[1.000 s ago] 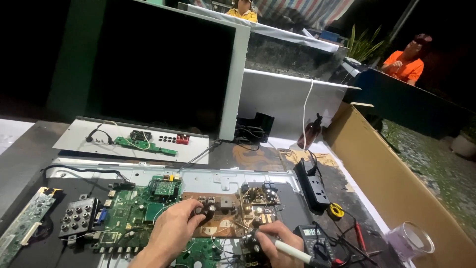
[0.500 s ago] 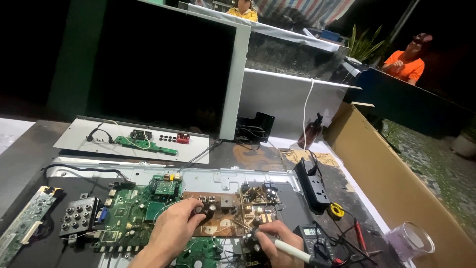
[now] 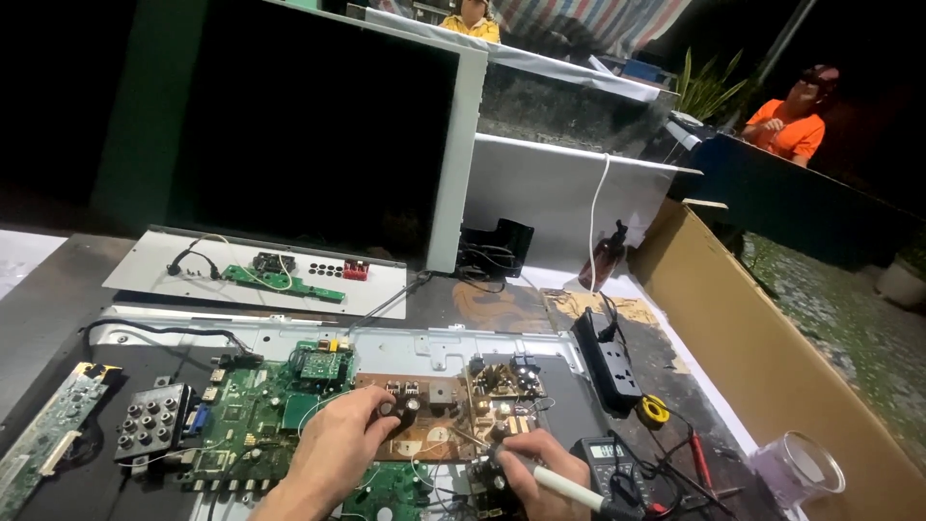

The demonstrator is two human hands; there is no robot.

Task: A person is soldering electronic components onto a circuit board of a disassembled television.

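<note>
My left hand rests on a brown circuit board, its fingers pinching a dark round capacitor on it. My right hand grips a white-handled soldering iron like a pen, its tip touching the same board near its right side. A green main board lies just left of my left hand. Both boards sit on the silver metal back panel of an opened flat screen.
A black power strip, yellow tape roll and multimeter with leads lie right. A clear plastic cup stands by a cardboard wall. An upright dark screen stands behind. Two people in orange sit far back.
</note>
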